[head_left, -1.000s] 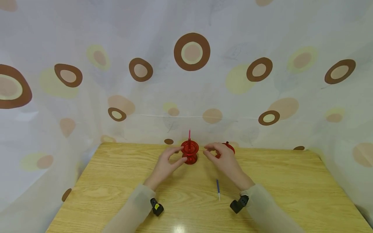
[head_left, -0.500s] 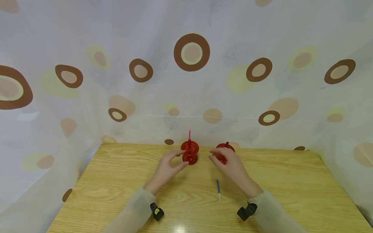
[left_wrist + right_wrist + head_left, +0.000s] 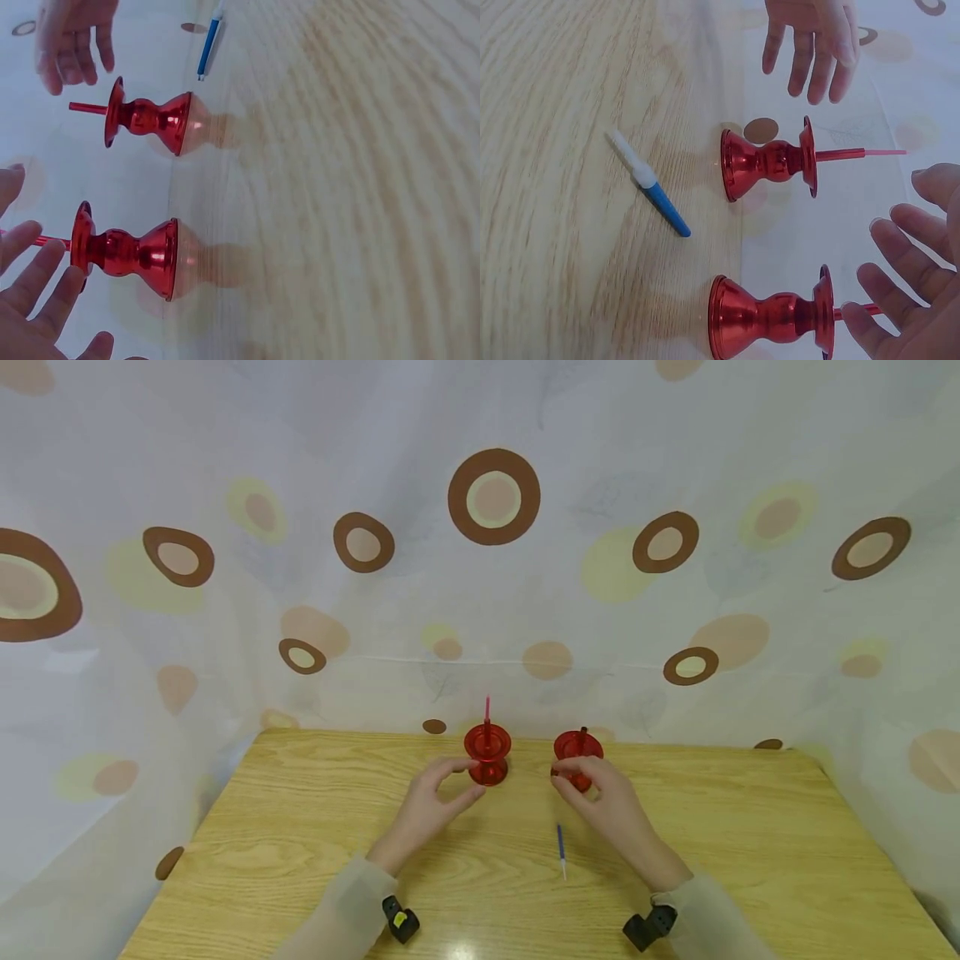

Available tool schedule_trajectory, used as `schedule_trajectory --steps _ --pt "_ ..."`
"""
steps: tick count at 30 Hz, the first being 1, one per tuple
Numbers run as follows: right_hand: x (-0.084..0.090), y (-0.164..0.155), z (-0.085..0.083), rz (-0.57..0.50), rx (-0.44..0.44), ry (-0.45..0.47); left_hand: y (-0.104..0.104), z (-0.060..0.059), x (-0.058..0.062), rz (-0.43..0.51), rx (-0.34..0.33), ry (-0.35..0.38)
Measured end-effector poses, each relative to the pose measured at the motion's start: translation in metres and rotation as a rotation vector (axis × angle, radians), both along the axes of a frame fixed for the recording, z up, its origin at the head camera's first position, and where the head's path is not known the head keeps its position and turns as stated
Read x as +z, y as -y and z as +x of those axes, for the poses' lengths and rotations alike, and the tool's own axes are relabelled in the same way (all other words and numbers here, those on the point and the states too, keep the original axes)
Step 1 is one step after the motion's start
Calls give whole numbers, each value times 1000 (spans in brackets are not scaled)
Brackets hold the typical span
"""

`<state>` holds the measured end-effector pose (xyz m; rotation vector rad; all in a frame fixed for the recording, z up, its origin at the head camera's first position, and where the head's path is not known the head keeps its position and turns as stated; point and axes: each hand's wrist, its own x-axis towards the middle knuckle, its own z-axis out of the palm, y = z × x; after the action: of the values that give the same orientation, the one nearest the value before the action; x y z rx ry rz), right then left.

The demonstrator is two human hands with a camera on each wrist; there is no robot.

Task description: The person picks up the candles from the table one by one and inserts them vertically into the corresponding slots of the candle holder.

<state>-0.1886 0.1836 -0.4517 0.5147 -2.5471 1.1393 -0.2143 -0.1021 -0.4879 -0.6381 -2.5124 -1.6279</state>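
Two red candle holders stand near the table's far edge. The left holder (image 3: 487,758) (image 3: 769,161) carries a thin pink candle (image 3: 487,708). The right holder (image 3: 578,748) (image 3: 769,319) shows only a short dark stub (image 3: 583,731) at its top. My left hand (image 3: 459,779) hovers just in front of the left holder (image 3: 139,255), its fingers loosely spread and holding nothing. Close in front of the right holder (image 3: 150,120) is my right hand (image 3: 577,777), with its relaxed fingers (image 3: 900,255) by the rim and gripping nothing. A blue stick with a white tip (image 3: 561,847) (image 3: 649,191) lies between my forearms.
The wooden table (image 3: 300,827) is ringed by a white curtain with brown and yellow circles (image 3: 495,497), hanging right behind the holders. Black wrist cameras (image 3: 400,918) (image 3: 648,927) sit on both sleeves.
My right hand has drawn back and to the right, uncovering the right holder. The left hand has eased slightly away from the left holder. Holders and blue stick have not moved.
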Motion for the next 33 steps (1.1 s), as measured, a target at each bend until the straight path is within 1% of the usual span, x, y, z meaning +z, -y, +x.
schedule_trajectory --steps 5,10,13,17,25,33 --pt "0 -5 4 -16 -17 36 -2 3 -3 12 -14 14" --pt "-1 -10 7 -20 -28 62 -4 7 -4 2 -7 42" --pt "-1 -13 9 -16 -29 56 -5 9 -4 -6 -5 66" --pt "-1 -17 11 -5 -34 42 -8 11 -5 -15 -6 79" --pt "-4 -25 16 6 -58 32 -12 16 -6 -29 -20 60" --pt "-8 -32 20 29 -72 9 -16 20 -5 -28 -39 79"
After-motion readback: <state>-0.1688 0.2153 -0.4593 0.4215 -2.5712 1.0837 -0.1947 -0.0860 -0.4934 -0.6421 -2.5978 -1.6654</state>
